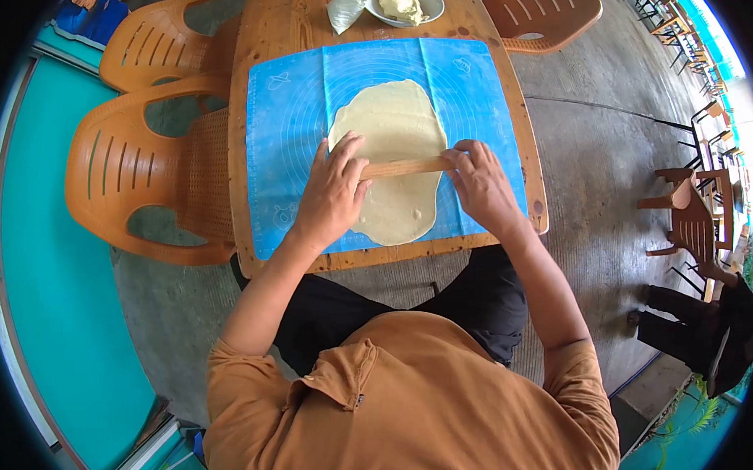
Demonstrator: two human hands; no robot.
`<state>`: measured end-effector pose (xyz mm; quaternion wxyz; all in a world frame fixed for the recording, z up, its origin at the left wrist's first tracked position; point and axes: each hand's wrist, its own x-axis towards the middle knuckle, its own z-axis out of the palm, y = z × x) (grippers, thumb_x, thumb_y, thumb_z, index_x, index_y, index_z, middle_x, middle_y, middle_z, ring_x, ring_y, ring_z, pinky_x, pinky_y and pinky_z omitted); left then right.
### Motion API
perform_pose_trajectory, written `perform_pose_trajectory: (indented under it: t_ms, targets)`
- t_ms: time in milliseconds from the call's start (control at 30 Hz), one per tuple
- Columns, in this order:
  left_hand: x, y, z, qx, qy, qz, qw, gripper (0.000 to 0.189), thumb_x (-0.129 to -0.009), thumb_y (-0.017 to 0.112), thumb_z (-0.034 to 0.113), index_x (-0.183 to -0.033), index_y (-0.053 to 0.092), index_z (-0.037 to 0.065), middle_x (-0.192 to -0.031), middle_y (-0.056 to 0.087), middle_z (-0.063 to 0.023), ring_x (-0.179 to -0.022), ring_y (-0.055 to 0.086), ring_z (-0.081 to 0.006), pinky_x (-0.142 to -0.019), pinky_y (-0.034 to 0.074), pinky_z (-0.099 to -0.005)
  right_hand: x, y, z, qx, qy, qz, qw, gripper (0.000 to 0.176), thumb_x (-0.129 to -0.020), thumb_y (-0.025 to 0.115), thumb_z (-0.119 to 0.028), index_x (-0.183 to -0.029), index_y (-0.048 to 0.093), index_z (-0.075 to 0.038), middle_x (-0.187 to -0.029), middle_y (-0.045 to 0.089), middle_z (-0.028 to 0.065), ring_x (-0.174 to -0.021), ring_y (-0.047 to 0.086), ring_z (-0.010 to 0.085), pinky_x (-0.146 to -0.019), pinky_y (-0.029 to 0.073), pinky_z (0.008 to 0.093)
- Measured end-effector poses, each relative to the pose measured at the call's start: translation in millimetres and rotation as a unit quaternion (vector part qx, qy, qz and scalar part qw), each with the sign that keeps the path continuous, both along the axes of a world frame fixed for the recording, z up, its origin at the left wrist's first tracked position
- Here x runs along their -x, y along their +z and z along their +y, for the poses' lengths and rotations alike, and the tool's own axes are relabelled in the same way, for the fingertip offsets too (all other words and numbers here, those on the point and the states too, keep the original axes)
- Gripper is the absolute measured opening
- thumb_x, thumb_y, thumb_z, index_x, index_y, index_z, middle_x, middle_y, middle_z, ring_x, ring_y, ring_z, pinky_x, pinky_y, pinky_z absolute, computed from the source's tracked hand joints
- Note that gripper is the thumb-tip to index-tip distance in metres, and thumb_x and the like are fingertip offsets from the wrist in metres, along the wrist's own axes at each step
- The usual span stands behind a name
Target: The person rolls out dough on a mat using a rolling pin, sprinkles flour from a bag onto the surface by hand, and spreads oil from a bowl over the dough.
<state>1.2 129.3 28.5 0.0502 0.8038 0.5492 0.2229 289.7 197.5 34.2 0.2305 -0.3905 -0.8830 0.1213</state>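
A wooden rolling pin [403, 166] lies crosswise over a flattened oval sheet of dough [392, 118]. My left hand [335, 191] grips the pin's left end, its fingers partly covering that end. At the other end, my right hand [482, 185] holds the pin with thumb and fingers around it. The dough spreads above and below the pin, and its near edge reaches close to the table's front. Beneath it is a blue silicone baking mat [271, 146] with printed circles and fold lines.
The wooden table [293, 17] carries a bowl [433, 4] of pale dough and a plastic bag [348, 11] at its far end. Orange chairs [102, 164] stand along the left side, another chair [541, 20] at upper right. A person [700, 320] in dark clothes is at far right.
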Motion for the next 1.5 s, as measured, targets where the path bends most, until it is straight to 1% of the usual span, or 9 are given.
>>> perform_pose_trajectory:
  t_ms: [100,167,267,633,967,1067,1233,1333,1500]
  targets:
    - [0.3,-17.1,-5.6,0.024,0.029,0.047,0.998,0.042,-0.105,0.063,0.021,-0.138,0.057,-0.005,-0.166,0.037,-0.0213,-0.159,0.029,-0.0343,-0.132,0.019,-0.0564,7.4,-17.9,-7.8,0.072,0.003,0.003,0.997,0.036,-0.1,0.064,-0.011,-0.134,0.062,0.002,-0.144,0.056,0.0217,-0.14,0.051,0.0396,-0.121,0.037,0.0518]
    - [-1.6,-26.3,-4.1,0.007,0.047,0.065,0.997,0.058,-0.112,0.046,0.032,-0.158,0.041,-0.003,-0.174,0.022,-0.0216,-0.164,0.018,-0.0315,-0.134,0.01,-0.0557,15.7,-29.4,-11.8,-0.013,-0.033,-0.08,0.996,0.056,-0.109,0.052,-0.027,-0.154,0.046,0.006,-0.166,0.037,0.0252,-0.158,0.028,0.0416,-0.131,0.021,0.0521]
    - [-4.6,-27.6,3.1,0.024,0.075,0.093,0.993,0.066,-0.115,0.031,0.039,-0.167,0.025,-0.001,-0.177,0.015,-0.0207,-0.165,0.013,-0.0313,-0.134,0.005,-0.0551,26.5,-31.6,-5.9,0.03,-0.065,-0.109,0.991,0.07,-0.113,0.037,-0.041,-0.163,0.03,0.006,-0.173,0.025,0.0244,-0.163,0.014,0.0407,-0.133,0.008,0.0539]
    - [12.1,-44.1,99.8,-0.005,0.15,0.126,0.981,0.065,-0.114,0.027,0.042,-0.165,0.033,0.002,-0.176,0.022,-0.0181,-0.165,0.012,-0.0302,-0.133,0.0,-0.0557,62.1,-40.1,71.3,-0.001,-0.15,-0.12,0.981,0.068,-0.113,0.03,-0.045,-0.165,0.034,-0.001,-0.171,0.03,0.0254,-0.162,0.018,0.0415,-0.131,0.009,0.0596]
    - [29.4,-55.6,174.1,0.008,0.169,0.106,0.98,0.072,-0.114,0.027,0.047,-0.169,0.019,0.001,-0.177,0.017,-0.0176,-0.166,0.007,-0.0302,-0.133,-0.002,-0.0566,82.4,-41.1,128.8,0.038,-0.205,-0.088,0.974,0.07,-0.113,0.026,-0.049,-0.168,0.026,-0.005,-0.174,0.023,0.0221,-0.164,0.013,0.0398,-0.132,0.006,0.0595]
    - [30.6,-54.6,191.3,-0.051,0.17,0.072,0.981,0.07,-0.114,0.028,0.046,-0.167,0.025,0.001,-0.176,0.023,-0.0156,-0.165,0.011,-0.0278,-0.133,-0.001,-0.0563,86.3,-44.1,140.8,0.026,-0.233,-0.086,0.968,0.07,-0.113,0.028,-0.049,-0.168,0.027,-0.005,-0.174,0.025,0.0216,-0.163,0.015,0.0388,-0.132,0.007,0.0603]
    - [29.2,-31.7,209.9,-0.171,0.178,0.12,0.962,0.056,-0.114,0.037,0.04,-0.151,0.053,0.001,-0.158,0.055,-0.0142,-0.156,0.038,-0.028,-0.131,0.016,-0.0589,93.8,-38.5,162.5,-0.037,-0.268,-0.081,0.959,0.067,-0.114,0.03,-0.047,-0.166,0.032,-0.004,-0.171,0.032,0.0204,-0.162,0.023,0.0381,-0.131,0.008,0.0627]
    - [25.4,-20.1,203.8,-0.205,0.169,0.04,0.963,0.052,-0.113,0.04,0.038,-0.143,0.058,-0.001,-0.149,0.061,-0.0166,-0.15,0.046,-0.0327,-0.128,0.021,-0.0622,94.3,-22.4,156.7,-0.061,-0.23,-0.051,0.97,0.063,-0.114,0.034,-0.044,-0.161,0.041,-0.004,-0.166,0.042,0.0204,-0.157,0.033,0.0403,-0.129,0.014,0.0639]
    - [19.3,-12.1,146.5,-0.149,0.182,-0.016,0.972,0.058,-0.114,0.038,0.04,-0.152,0.052,-0.002,-0.159,0.051,-0.0203,-0.155,0.039,-0.0328,-0.129,0.016,-0.0624,79.4,-23.3,97.8,0.018,-0.199,-0.015,0.98,0.064,-0.114,0.033,-0.045,-0.162,0.039,-0.004,-0.167,0.039,0.0224,-0.158,0.029,0.0442,-0.13,0.015,0.0596]
